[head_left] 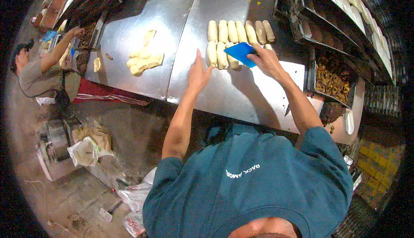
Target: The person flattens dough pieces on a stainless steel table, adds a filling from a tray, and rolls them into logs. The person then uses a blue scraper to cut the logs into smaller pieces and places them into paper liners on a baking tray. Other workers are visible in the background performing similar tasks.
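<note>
On the steel table (181, 39), two rows of dough rolls (233, 31) lie at twelve o'clock. The left hand (199, 75), fingers spread, grips nothing; the right hand (266, 61) clasps a blue scraper (238, 53), whose edge could dent the close-packed dough if tilted. Stacked trays (332, 52) limit reach toward the right hand's two o'clock.

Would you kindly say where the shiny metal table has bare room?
The table is bare between the pale folded dough pieces and left hand, and just beyond the cylindrical dough rolls. Crowded: over the rolls, where the right hand holds a flat blue scraper.
</note>
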A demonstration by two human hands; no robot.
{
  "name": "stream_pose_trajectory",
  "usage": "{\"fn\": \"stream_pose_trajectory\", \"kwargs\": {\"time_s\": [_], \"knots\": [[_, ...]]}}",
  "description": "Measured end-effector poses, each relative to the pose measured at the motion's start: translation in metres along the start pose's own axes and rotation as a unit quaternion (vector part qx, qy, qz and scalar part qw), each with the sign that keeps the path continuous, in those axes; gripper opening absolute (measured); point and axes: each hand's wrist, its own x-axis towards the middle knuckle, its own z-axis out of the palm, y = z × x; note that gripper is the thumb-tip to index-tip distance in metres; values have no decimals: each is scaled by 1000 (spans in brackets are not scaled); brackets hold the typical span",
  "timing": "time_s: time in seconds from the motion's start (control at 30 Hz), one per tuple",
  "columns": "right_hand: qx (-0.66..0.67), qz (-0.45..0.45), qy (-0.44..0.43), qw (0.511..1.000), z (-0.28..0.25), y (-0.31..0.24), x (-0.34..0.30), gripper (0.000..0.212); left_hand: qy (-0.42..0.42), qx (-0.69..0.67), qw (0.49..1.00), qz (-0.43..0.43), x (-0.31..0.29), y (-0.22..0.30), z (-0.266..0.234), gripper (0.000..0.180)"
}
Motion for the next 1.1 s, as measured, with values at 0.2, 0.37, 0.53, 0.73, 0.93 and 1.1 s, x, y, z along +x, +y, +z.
{"fn": "stream_pose_trajectory", "kwargs": {"time_s": [0.2,0.37,0.53,0.73,0.93,1.1], "knots": [[-120,-158,6,980,20,-54,28,9,179,189,965,-28,-68,-79,0,66],[-200,-122,-100,967,37,-43,44,13,207,226,952,-21,-84,-108,26,63],[-216,-93,-153,960,49,-36,77,13,217,232,948,-20,-81,-106,24,62],[-211,-127,-112,963,46,-31,102,15,213,226,950,-18,-81,-106,23,61],[-254,-91,-115,956,47,-17,117,21,217,250,943,-16,-82,-107,25,60],[-149,-62,-8,987,-29,-30,87,22,238,265,934,-9,-82,-115,30,58]]}}
